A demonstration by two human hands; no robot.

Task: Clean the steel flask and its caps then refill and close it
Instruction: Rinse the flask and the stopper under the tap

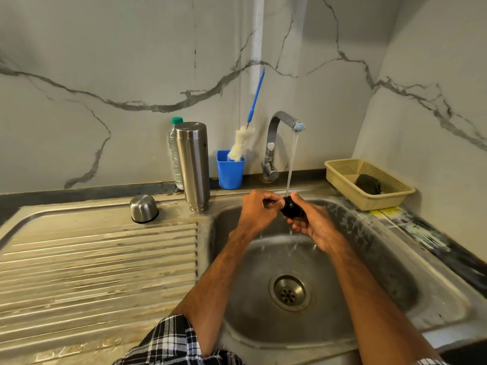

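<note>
Steel sink (369,259), running tap (276,135), right hand (313,223) gripping glossy black cap (291,208), left hand (259,208) pinching it

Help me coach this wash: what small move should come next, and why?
Probably turn the cap under the stream: the left hand and right hand hold it below the running tap, and water strikes only its upper side, so the rest likely needs rinsing.

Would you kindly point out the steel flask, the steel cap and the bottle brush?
steel flask (193,164), head view, middle of body
steel cap (143,208), head view, domed side
bottle brush (241,146), head view, white bristles
</note>
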